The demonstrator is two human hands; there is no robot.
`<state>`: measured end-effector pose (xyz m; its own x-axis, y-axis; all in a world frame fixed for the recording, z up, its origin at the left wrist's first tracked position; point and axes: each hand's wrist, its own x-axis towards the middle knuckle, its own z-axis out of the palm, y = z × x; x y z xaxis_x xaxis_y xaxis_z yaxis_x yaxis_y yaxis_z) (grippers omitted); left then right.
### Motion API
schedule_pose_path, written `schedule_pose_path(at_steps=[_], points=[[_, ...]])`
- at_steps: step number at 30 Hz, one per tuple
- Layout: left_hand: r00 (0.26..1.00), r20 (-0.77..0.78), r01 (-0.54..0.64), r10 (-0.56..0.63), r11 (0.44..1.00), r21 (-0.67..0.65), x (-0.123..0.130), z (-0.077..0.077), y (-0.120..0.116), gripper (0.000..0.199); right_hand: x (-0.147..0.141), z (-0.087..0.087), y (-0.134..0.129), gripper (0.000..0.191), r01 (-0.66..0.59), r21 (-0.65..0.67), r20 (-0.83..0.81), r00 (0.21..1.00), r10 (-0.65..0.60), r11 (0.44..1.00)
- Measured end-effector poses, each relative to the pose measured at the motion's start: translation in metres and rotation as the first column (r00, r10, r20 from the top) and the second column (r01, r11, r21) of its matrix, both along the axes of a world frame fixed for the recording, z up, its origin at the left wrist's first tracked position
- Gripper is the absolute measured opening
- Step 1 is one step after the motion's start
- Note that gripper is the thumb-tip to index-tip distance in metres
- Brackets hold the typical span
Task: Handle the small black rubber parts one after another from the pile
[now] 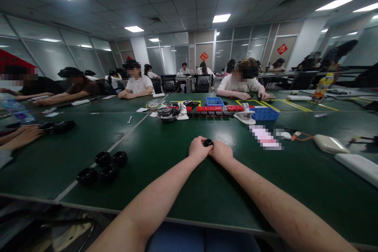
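My left hand (197, 147) is closed around a small black round part (208, 142) with a dark opening on top, thumb and fingers at its side. My right hand (222, 151) is curled against the same part from the right, and the two hands meet. The right fingers are mostly hidden, so what they grip cannot be seen. Both hands rest low over the green table (165, 181). To the left, several larger black ring-shaped parts (110, 173) stand grouped on the table.
Past my hands lie a red power strip (212, 109), a blue tray (264, 114), a white clamp stand (245, 115) and a bowl of cables (167, 115). A wrench (129, 119) lies left. White devices (330, 144) are at right. A neighbour's hand (26, 137) is at far left.
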<state>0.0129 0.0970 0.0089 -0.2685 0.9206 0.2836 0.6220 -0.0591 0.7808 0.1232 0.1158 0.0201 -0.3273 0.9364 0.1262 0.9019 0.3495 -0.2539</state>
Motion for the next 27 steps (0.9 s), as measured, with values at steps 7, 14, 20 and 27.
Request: schedule_pose_path(at_steps=[7, 14, 20, 27], points=[[0.957, 0.066, 0.287, -0.284, 0.957, -0.045, -0.019, 0.004, -0.003, 0.036, 0.024, 0.003, 0.013, 0.051, -0.304, -0.125, -0.206, 0.939, 0.275, 0.944], [0.842, 0.167, 0.53, -0.512, 0.844, -0.082, -0.021, 0.005, -0.005, 0.042, 0.042, 0.015, 0.021, 0.05, -0.626, -0.327, -0.482, 0.755, 0.445, 0.708], [0.826, 0.183, 0.553, -0.533, 0.83, -0.079, -0.019, 0.005, -0.006, 0.041, 0.045, 0.017, 0.021, 0.032, -0.628, -0.41, -0.486, 0.764, 0.424, 0.662], [0.832, 0.186, 0.543, -0.522, 0.835, -0.086, -0.017, 0.008, -0.009, 0.04, 0.044, 0.019, 0.019, 0.029, -0.599, -0.406, -0.479, 0.783, 0.398, 0.69]])
